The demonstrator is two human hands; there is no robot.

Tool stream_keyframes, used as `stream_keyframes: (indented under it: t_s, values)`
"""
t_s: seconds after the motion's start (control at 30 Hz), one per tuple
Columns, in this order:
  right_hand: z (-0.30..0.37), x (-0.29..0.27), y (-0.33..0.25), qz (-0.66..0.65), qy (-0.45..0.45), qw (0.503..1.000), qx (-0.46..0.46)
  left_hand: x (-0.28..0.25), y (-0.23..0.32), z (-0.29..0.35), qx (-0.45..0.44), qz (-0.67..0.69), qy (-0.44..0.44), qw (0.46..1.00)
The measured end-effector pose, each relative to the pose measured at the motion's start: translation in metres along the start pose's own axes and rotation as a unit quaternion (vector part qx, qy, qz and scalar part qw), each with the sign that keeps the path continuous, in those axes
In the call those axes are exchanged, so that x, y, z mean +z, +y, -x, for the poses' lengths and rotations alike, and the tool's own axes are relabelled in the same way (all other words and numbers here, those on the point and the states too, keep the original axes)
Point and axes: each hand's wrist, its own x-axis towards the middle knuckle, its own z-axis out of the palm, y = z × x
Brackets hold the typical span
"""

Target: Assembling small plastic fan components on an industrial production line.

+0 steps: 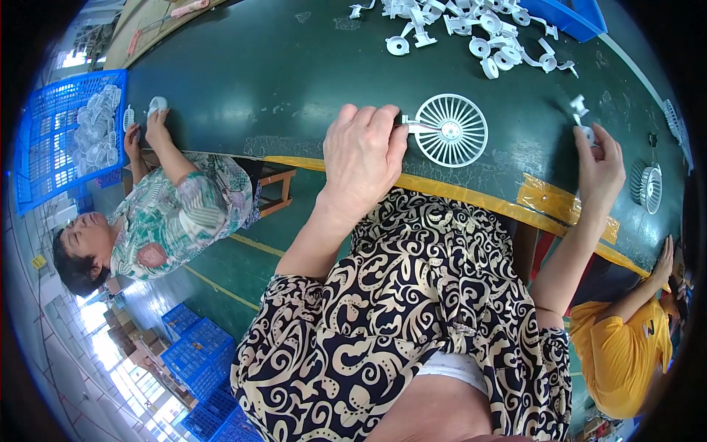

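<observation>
The grille (451, 130), a white ring of thin spokes round a hub, sits by the near edge of the green table (280, 88), face up; whether it rests flat or is lifted a little, I cannot tell. The person's two hands are well apart, one on each side of the grille. The left hand (364, 153), just left of the grille, is knuckles up with curled fingers, thumb and fingertips clamped on a pale stem (423, 127) at the grille's left side; the hand hides the stem's outer end. The right hand (602, 166), well to the right of the grille, pinches a white bracket (579, 108) between thumb and fingers, its top jutting past the fingertips and blurred.

Beyond the grille lies a loose pile (491, 33) of white parts, with a blue bin (588, 29) further off to the right. A white cage (649, 189) is far right of the grille, past the right hand. Yellow tape (541, 193) runs along the table edge on the grille's near side. Far left of the grille, a seated co-worker (166, 217) has a hand on a whitish piece (157, 104), near a blue basket (40, 158) of white parts. Far right and nearer than the grille, a person in yellow (622, 342) lays a hand at the table edge
</observation>
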Motion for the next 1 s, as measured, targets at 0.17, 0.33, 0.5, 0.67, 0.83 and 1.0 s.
stream_keyframes:
  t_s: [0.17, 0.33, 0.5, 0.67, 0.83, 1.0]
  values:
    - [0.041, 0.012, -0.101, -0.172, -0.07, 0.97, -0.157, 0.001, -0.004, 0.002, 0.009, -0.019, 0.033, 0.999]
    - [0.057, 0.035, -0.136, -0.198, -0.11, 0.942, -0.246, 0.002, -0.002, 0.0, 0.016, 0.024, 0.043, 0.999]
    - [0.064, 0.046, -0.137, -0.092, -0.104, 0.955, -0.264, 0.004, -0.005, 0.003, 0.061, 0.031, 0.099, 0.993]
    - [0.065, 0.048, -0.137, -0.096, -0.099, 0.956, -0.257, 0.009, -0.014, 0.008, 0.022, 0.096, 0.065, 0.993]
    - [0.056, 0.046, -0.13, -0.113, -0.151, 0.936, -0.296, 0.009, -0.013, 0.005, -0.042, 0.15, 0.024, 0.987]
    - [0.055, 0.045, -0.135, -0.066, -0.185, 0.936, -0.293, 0.011, -0.016, 0.003, -0.065, 0.169, -0.008, 0.983]
